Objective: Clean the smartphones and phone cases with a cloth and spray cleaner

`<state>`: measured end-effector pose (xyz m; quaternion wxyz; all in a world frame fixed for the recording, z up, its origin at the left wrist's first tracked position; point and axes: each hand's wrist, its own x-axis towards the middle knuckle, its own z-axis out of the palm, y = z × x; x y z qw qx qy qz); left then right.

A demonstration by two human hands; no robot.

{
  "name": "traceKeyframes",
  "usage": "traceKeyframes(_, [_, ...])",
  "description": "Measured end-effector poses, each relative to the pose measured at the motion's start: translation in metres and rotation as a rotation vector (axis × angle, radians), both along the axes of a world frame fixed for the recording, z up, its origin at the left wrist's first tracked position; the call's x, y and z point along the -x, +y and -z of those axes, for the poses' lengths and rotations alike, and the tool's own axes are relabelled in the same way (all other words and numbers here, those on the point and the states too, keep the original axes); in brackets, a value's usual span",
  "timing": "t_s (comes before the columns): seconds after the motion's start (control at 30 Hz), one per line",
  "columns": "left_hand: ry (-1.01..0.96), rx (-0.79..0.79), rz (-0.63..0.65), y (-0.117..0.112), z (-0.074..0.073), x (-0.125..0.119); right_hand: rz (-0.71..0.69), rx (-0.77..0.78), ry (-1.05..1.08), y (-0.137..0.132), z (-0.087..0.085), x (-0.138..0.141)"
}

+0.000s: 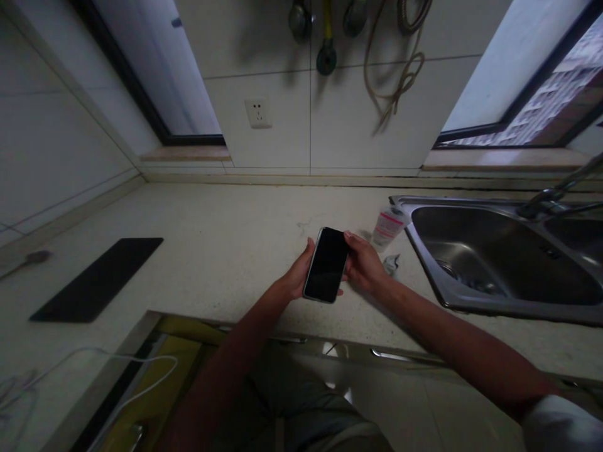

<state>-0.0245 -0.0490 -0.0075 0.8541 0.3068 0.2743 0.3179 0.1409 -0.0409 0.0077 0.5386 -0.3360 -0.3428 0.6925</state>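
A smartphone [326,266] with a dark screen is held between both hands above the counter's front part, tilted a little to the right. My left hand [298,274] grips its left edge, with the thumb along the side and the other fingers hidden behind. On the opposite edge, my right hand [362,262] closes around the phone near its upper right corner; some fingertips show beneath it. Just beyond my right hand stands a clear plastic cup [388,226] with pink and red print. A small crumpled wrapper [391,263] lies beside my right wrist.
To the right, a steel double sink [426,276] with a faucet [546,201] is set into the pale counter [226,251]. A black flat board [101,276] lies at left, near a white cable [141,359]. A wall socket [258,113] and hanging pipes are behind.
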Motion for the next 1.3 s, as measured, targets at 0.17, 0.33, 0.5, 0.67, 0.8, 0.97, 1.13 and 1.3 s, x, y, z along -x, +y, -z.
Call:
traceKeyframes(0.17, [-0.022, 0.01, 0.129, -0.004, -0.001, 0.0, -0.196, 0.079, 0.012, 0.001, -0.002, -0.007])
traceKeyframes(0.33, [0.059, -0.061, 0.08, -0.006, 0.001, -0.005, -0.442, 0.107, -0.025, 0.003, 0.0, -0.01])
traceKeyframes(0.5, [0.113, -0.084, 0.054, -0.01, 0.001, -0.005, -0.368, 0.119, 0.018, 0.007, 0.002, -0.01])
traceKeyframes(0.67, [0.131, -0.047, 0.013, -0.01, -0.001, -0.007, -0.197, 0.039, 0.033, 0.007, 0.003, -0.007])
traceKeyframes(0.8, [0.124, -0.043, 0.021, -0.009, -0.002, -0.007, -0.086, -0.029, -0.003, 0.003, 0.003, -0.002])
traceKeyframes(0.97, [0.165, -0.008, 0.015, -0.011, -0.002, -0.006, -0.039, -0.053, -0.119, 0.003, 0.004, 0.0])
traceKeyframes(1.13, [0.209, -0.062, -0.202, -0.011, -0.006, -0.009, 0.062, -0.092, -0.179, 0.006, 0.005, 0.002])
traceKeyframes(1.3, [0.243, -0.254, -0.553, -0.003, -0.006, -0.008, 0.119, -0.179, -0.297, 0.002, 0.005, 0.007])
